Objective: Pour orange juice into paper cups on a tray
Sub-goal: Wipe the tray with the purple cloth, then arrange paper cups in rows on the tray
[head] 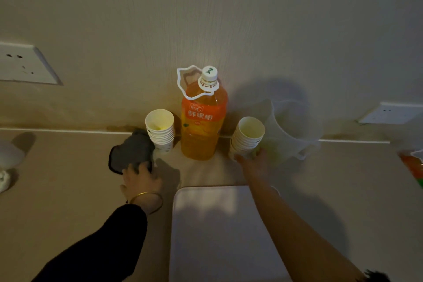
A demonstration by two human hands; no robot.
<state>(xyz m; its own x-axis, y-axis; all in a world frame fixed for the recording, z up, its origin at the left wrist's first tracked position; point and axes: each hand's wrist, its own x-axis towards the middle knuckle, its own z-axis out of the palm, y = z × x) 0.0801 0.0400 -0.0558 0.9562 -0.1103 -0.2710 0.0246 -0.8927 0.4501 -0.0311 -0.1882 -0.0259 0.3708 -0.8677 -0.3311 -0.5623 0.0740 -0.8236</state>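
Note:
A capped orange juice bottle with a white handle stands upright against the wall. To its left is a stack of paper cups; to its right a second stack of paper cups. My right hand grips the base of the right stack. My left hand holds a dark grey cloth on the counter beside the left stack. A white tray lies bare in front of the bottle, between my arms.
A clear plastic jug stands right of the cup stack. Wall sockets sit on the wall at left and right. A white object lies at the counter's left edge, an orange packet at the right edge.

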